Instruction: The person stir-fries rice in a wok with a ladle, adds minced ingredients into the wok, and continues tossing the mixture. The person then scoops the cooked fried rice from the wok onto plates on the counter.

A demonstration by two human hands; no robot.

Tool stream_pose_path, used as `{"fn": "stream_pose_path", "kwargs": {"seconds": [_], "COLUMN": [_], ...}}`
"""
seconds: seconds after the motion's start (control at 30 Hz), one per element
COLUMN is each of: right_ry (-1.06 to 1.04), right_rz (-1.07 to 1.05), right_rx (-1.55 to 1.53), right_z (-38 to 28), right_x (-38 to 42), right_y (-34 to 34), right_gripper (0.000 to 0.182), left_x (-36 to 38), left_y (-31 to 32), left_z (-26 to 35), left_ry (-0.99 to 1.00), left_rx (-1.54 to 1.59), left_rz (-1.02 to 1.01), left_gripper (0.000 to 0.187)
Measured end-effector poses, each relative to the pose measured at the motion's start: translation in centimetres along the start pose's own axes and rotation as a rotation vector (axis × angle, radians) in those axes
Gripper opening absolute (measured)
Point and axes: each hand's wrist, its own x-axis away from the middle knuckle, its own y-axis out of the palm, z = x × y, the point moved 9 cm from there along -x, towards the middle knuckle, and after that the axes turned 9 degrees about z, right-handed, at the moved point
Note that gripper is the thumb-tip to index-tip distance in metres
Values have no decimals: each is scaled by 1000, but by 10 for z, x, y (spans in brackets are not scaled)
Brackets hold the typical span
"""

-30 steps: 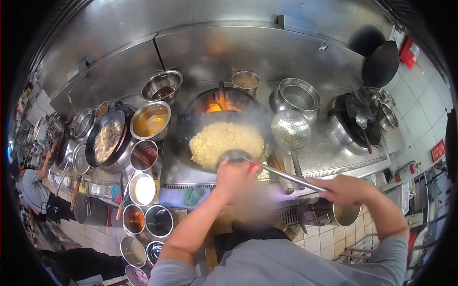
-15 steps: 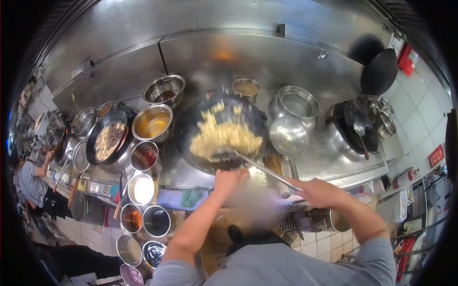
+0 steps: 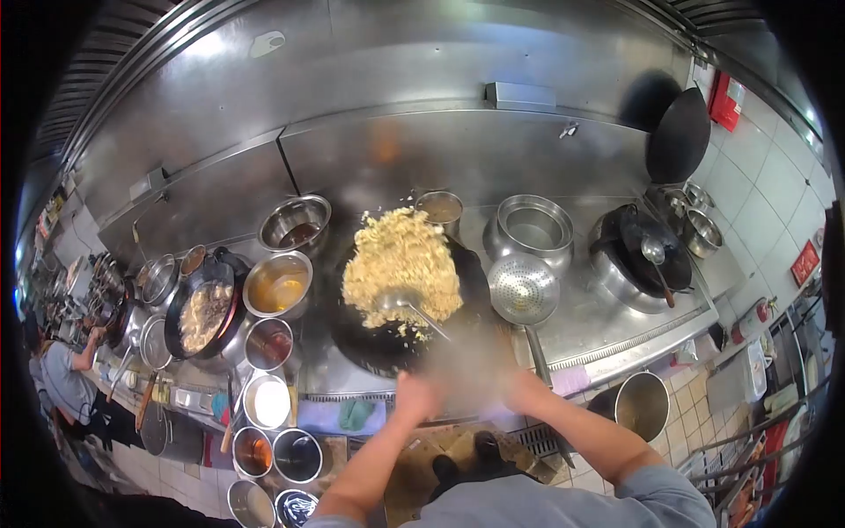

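Observation:
A black wok point(image 3: 370, 348) stands in front of me, with yellowish fried rice point(image 3: 409, 251) thrown up in a tall mass over its far side and loose bits in the air. My left hand point(image 3: 415, 398) is closed at the wok's near rim; a grey blur covers part of it. The steel ladle point(image 3: 396, 302) has its bowl against the lower part of the rice. Its handle runs toward my right hand point(image 3: 521, 387) and vanishes in the blur. My right fingers are mostly hidden there, but the hand lies in line with the ladle handle.
A perforated strainer point(image 3: 523, 289) rests by a steel pot point(image 3: 530, 224) on the right. Left are bowls of yellow liquid point(image 3: 278, 284) and dark sauce point(image 3: 297, 232), several seasoning tins, and another wok point(image 3: 207, 315) with food. A co-worker point(image 3: 66, 374) stands far left.
The rice has risen from a low arc into a tall mass. My right hand has moved left and down, closer to my left hand. The view has tilted up.

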Motion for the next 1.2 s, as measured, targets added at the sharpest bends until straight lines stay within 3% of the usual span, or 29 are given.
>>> {"fn": "stream_pose_path", "kwargs": {"seconds": [0.03, 0.1, 0.13, 0.17, 0.2, 0.27, 0.37, 0.43, 0.47, 0.5, 0.53, 0.63, 0.7, 0.83, 0.93, 1.0, 1.03, 1.07, 1.13, 1.2], "right_ry": [-11, 222, 212, 202, 205, 170, 239, 295, 375, 189, 50, 66, 117, 200, 227, 266, 166, 64, 151, 85], "right_rz": [-25, -185, -194, -212, -168, -58, -37, -66, 48, 40, -63, -124, -197, -125, 18, -38, 28, 98, -31, -182], "right_rx": [16, -35, 71, 176, 387, 463, 404, 28, 135, -32, 64, 93, 158, 207, 112, -76, -106, -137, -147, 23], "right_z": [10, 19, 38, 65, 124, 143, 139, 104, 131, 71, 65, 42, 37, 61, 46, 46, 31, 17, 7, 36], "right_x": [11, 38, 37, 44, 36, 4, -63, -86, -107, -102, -108, -70, -45, -75, -124, -147, -135, -128, -91, -63], "right_y": [5, -18, -25, -29, -15, -59, -47, 0, 57, 47, 87, 62, 8, -47, -11, 69, 85, 91, 57, 37], "right_gripper": [53, 48, 47, 46, 59, 52, 46, 46, 46, 47, 47, 46, 44, 39, 36, 37, 39, 41, 48, 53], "left_x": [-17, -33, -38, -40, -38, -32, -43, -48, -48, -49, -45, -40, -40, -38, -41, -43, -44, -43, -38, -43], "left_y": [2, -13, -15, -9, -1, -2, -28, -45, -40, -37, -32, -17, -3, 14, 5, 11, 3, 11, 24, 21], "left_z": [-26, -50, -60, -67, -76, -86, -65, -54, -54, -57, -61, -71, -80, -92, -89, -91, -86, -87, -94, -87], "left_ry": [-74, -50, -33, -43, -97, -166, -65, -106, -151, -154, -163, -183, -205, -243, -225, -225, -196, -196, -204, -161], "left_rx": [57, 22, 9, 2, 62, 108, 305, 279, 254, 251, 229, 165, 128, 85, 89, 112, 129, 131, 88, 88], "left_rz": [66, 256, 352, 368, 352, 340, 305, 198, 91, 97, 136, 155, 148, 79, 96, 69, 46, 43, 164, 227], "left_gripper": [31, 30, 30, 30, 30, 30, 28, 29, 30, 30, 31, 34, 36, 38, 39, 41, 39, 39, 36, 36]}}
